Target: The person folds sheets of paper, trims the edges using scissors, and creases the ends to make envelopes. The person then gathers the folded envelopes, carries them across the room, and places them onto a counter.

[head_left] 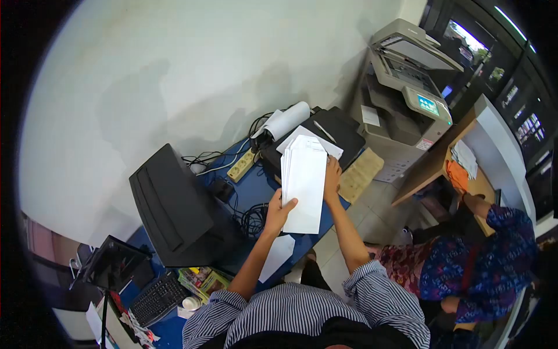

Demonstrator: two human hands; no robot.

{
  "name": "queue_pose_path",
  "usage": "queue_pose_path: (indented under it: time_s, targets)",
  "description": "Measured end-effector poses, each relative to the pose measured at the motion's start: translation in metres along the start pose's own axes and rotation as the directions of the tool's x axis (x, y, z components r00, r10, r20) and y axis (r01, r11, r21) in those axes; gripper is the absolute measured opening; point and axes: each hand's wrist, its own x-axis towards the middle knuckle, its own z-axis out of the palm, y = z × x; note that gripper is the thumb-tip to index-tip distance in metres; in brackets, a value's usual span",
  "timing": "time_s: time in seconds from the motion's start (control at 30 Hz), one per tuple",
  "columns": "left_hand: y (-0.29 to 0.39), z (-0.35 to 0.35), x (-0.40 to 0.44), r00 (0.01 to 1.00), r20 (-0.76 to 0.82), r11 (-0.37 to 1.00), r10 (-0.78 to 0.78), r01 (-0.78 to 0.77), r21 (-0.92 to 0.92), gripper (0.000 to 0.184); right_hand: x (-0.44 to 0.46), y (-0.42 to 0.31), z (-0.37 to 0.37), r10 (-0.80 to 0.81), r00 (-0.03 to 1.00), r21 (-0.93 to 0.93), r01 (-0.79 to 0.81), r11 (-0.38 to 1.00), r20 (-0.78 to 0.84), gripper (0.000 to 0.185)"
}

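Note:
A stack of long white envelopes (305,192) is in front of me, its upper ends fanned slightly apart. My left hand (279,214) grips the lower left edge, thumb lying on top and fingers hidden beneath. At the right edge, my right hand (332,177) is closed around the side of the stack, its fingers partly hidden. Beyond the far end, a white paper (289,141) lies on a black printer (340,128), with a pen (324,131) on top. Another white sheet (277,256) rests on the blue table (261,189) below my left hand.
A large copier (401,99) with its lid raised stands at the back right. Left are a black monitor (180,209), tangled cables (251,220), a power strip (240,166) and a keyboard (158,298). A person in a patterned blue top (479,267) sits at the right.

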Motion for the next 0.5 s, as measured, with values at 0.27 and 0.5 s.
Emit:
queue_pose_path:
  time_s: [0.27,0.5]
  targets:
    - [0.001,0.030,0.029,0.998,-0.064,0.998,-0.006,0.002,-0.060,0.035,0.017,0.010,0.092,0.037,0.960,0.031,-0.047,0.998,0.279,0.042]
    - [-0.011,0.068,0.045,0.994,-0.095,0.999,-0.045,0.043,-0.016,0.034,-0.009,0.033,0.114,0.081,0.923,0.390,-0.237,0.890,0.376,0.045]
